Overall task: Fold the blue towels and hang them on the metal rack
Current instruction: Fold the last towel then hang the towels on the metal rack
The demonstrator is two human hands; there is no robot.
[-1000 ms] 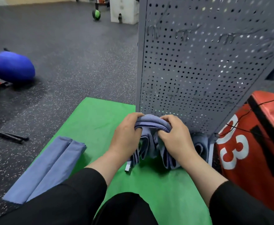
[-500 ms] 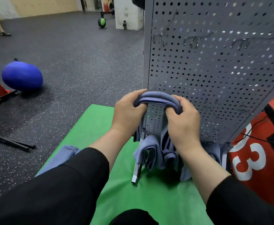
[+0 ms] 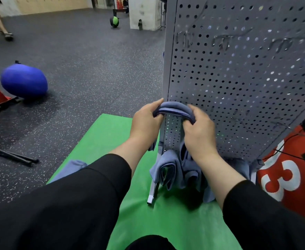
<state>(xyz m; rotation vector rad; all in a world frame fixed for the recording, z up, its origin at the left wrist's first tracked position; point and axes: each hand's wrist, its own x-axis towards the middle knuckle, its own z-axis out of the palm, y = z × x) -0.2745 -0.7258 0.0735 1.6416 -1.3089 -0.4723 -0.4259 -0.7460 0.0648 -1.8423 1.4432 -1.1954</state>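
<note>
Folded blue towel (image 3: 175, 107) arches between left hand (image 3: 146, 121) and right hand (image 3: 198, 130), both gripping it, against the perforated metal rack (image 3: 238, 78).

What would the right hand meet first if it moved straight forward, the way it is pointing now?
Most likely the perforated metal rack. The right hand, gripping the folded blue towel, points up and forward at the panel just behind it; the gap is unclear.

Perforated metal rack (image 3: 238, 83) stands upright right ahead, blocks fwd reach. Red box (image 3: 292, 177) closes off the right, touching rack base. Hung blue towels (image 3: 175, 170) + rack foot (image 3: 152, 193) crowd low centre. Green mat (image 3: 108, 138) to the left is bare; blue ball (image 3: 24, 81) & black bars (image 3: 12, 156) lie well apart.
</note>
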